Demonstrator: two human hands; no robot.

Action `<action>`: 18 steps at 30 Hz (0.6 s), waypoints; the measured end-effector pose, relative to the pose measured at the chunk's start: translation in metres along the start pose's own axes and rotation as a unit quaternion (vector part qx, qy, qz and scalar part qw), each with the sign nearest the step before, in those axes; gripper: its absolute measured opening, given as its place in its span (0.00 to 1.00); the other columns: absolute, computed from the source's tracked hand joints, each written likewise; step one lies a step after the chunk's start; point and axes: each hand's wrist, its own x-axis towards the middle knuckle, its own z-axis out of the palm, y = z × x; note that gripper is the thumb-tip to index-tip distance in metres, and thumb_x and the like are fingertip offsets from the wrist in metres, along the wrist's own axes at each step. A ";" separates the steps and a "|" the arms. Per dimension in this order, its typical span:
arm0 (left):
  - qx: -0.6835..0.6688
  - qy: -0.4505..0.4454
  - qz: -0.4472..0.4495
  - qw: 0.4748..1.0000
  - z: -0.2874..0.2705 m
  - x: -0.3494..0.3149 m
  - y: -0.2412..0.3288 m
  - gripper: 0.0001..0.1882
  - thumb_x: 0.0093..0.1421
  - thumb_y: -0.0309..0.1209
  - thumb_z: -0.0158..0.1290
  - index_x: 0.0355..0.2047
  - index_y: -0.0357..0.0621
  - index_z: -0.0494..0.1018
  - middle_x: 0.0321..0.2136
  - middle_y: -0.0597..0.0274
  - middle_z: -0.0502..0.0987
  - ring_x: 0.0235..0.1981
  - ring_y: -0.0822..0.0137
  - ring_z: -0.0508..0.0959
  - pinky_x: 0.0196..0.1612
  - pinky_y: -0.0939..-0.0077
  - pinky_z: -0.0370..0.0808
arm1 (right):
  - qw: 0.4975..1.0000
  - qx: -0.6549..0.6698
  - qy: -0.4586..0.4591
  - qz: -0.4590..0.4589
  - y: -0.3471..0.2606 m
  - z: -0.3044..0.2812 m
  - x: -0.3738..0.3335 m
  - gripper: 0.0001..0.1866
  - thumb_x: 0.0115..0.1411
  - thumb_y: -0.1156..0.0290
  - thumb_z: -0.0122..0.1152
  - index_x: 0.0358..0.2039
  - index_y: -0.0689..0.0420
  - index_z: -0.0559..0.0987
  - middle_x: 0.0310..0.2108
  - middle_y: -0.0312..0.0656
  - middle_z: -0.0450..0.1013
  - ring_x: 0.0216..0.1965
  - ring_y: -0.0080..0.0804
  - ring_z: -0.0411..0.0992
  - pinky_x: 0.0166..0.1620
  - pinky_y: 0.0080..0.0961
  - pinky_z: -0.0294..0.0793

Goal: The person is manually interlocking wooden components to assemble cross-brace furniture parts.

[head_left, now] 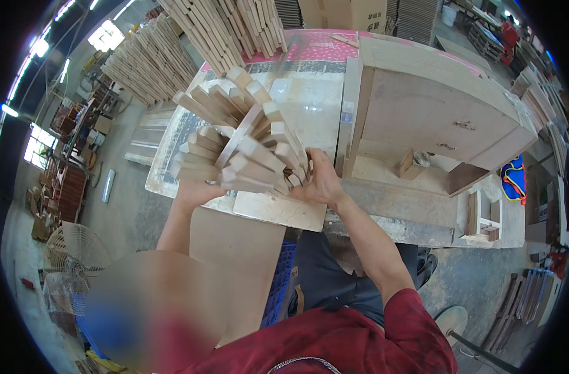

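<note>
A bundle of several short wooden sticks is raised above the workbench, its cut ends fanned toward me. My left hand grips the bundle from below at its left side. On the right, my right hand clasps the bundle's lower end. The sticks hide most of the fingers of both hands. A flat pale board lies on the bench edge just under the bundle.
A large plywood box with a small wood block stands on the bench at right. Tall stacks of wooden sticks stand at the back, more at the left. A fan stands on the floor at left, a blue crate under the bench.
</note>
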 end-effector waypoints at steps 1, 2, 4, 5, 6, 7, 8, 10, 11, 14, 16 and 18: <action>0.076 -0.014 0.007 0.997 0.001 -0.004 0.001 0.41 0.37 0.35 0.69 0.56 0.38 0.72 0.53 0.51 0.76 0.55 0.55 0.76 0.59 0.63 0.70 | 1.000 0.001 0.001 0.003 0.001 -0.001 -0.001 0.46 0.35 0.63 0.79 0.54 0.68 0.68 0.46 0.58 0.71 0.52 0.55 0.68 0.56 0.42 0.70; 0.066 -0.022 0.015 0.998 -0.001 -0.003 0.000 0.39 0.38 0.38 0.69 0.54 0.41 0.75 0.51 0.52 0.78 0.53 0.52 0.77 0.59 0.59 0.71 | 1.000 0.003 0.000 0.001 0.002 -0.002 -0.001 0.46 0.35 0.63 0.79 0.55 0.68 0.68 0.47 0.58 0.70 0.52 0.55 0.68 0.56 0.42 0.70; 0.005 -0.032 0.021 0.999 -0.008 0.006 -0.001 0.35 0.38 0.36 0.70 0.50 0.42 0.78 0.48 0.55 0.80 0.51 0.56 0.78 0.56 0.63 0.72 | 1.000 0.007 -0.002 -0.001 0.001 -0.004 -0.002 0.46 0.35 0.63 0.79 0.55 0.68 0.68 0.47 0.58 0.70 0.51 0.56 0.68 0.56 0.42 0.70; -0.056 -0.040 0.027 0.997 -0.009 0.011 -0.002 0.31 0.38 0.35 0.71 0.47 0.44 0.81 0.46 0.58 0.82 0.49 0.59 0.79 0.53 0.66 0.74 | 1.000 0.012 -0.003 0.005 0.000 -0.006 -0.002 0.46 0.35 0.63 0.79 0.55 0.68 0.68 0.47 0.58 0.70 0.51 0.56 0.68 0.55 0.42 0.70; -0.055 -0.040 0.026 0.997 -0.008 0.012 -0.003 0.31 0.38 0.35 0.71 0.47 0.44 0.81 0.46 0.58 0.82 0.49 0.59 0.79 0.53 0.66 0.74 | 1.000 0.018 -0.003 0.011 0.000 -0.007 -0.003 0.46 0.36 0.64 0.79 0.55 0.68 0.68 0.47 0.58 0.70 0.51 0.56 0.68 0.55 0.42 0.70; -0.096 -0.015 0.038 0.995 -0.007 0.016 -0.004 0.31 0.39 0.33 0.70 0.48 0.45 0.80 0.46 0.59 0.81 0.49 0.60 0.79 0.53 0.66 0.74 | 1.000 0.019 -0.002 0.011 0.003 -0.005 -0.002 0.46 0.36 0.64 0.79 0.55 0.68 0.68 0.47 0.58 0.70 0.51 0.56 0.68 0.55 0.42 0.70; -0.136 0.009 0.049 0.989 -0.007 0.019 -0.006 0.31 0.39 0.32 0.70 0.48 0.46 0.80 0.46 0.59 0.81 0.50 0.60 0.79 0.53 0.66 0.75 | 1.000 0.003 -0.005 -0.007 0.006 -0.002 -0.001 0.46 0.36 0.64 0.79 0.55 0.68 0.68 0.46 0.58 0.70 0.51 0.55 0.68 0.55 0.41 0.70; -0.066 -0.036 0.028 0.997 -0.007 0.033 -0.012 0.32 0.40 0.30 0.69 0.50 0.45 0.79 0.48 0.58 0.80 0.51 0.59 0.78 0.54 0.66 0.74 | 1.000 -0.013 -0.010 -0.023 0.010 0.001 -0.001 0.45 0.37 0.64 0.79 0.55 0.68 0.68 0.46 0.57 0.70 0.51 0.55 0.68 0.55 0.41 0.70; 0.003 -0.080 0.006 0.997 -0.006 0.036 -0.015 0.33 0.41 0.28 0.69 0.52 0.44 0.77 0.50 0.57 0.79 0.52 0.59 0.77 0.55 0.66 0.73 | 1.000 0.005 -0.002 -0.016 0.010 0.002 -0.001 0.45 0.37 0.64 0.80 0.55 0.67 0.68 0.46 0.57 0.70 0.51 0.54 0.68 0.55 0.40 0.70; 0.030 -0.067 0.119 0.990 0.001 0.036 -0.028 0.34 0.42 0.27 0.69 0.53 0.41 0.76 0.55 0.56 0.76 0.55 0.58 0.75 0.58 0.67 0.71 | 1.000 0.026 -0.002 -0.004 0.007 0.003 0.000 0.45 0.37 0.63 0.80 0.55 0.67 0.68 0.47 0.57 0.70 0.51 0.54 0.68 0.54 0.40 0.70; -0.017 -0.048 0.082 0.995 0.006 0.032 -0.029 0.34 0.43 0.28 0.70 0.54 0.39 0.75 0.57 0.56 0.75 0.57 0.59 0.74 0.59 0.67 0.70 | 1.000 0.027 -0.009 0.001 0.005 0.003 0.001 0.45 0.37 0.63 0.80 0.55 0.67 0.69 0.47 0.57 0.70 0.51 0.54 0.68 0.54 0.40 0.70; -0.065 -0.031 0.046 0.996 0.008 0.031 -0.029 0.35 0.44 0.29 0.70 0.54 0.38 0.75 0.58 0.57 0.74 0.58 0.60 0.73 0.60 0.67 0.69 | 1.000 -0.001 -0.021 -0.003 0.006 0.003 0.001 0.45 0.37 0.63 0.81 0.55 0.66 0.69 0.47 0.56 0.70 0.50 0.54 0.68 0.54 0.40 0.70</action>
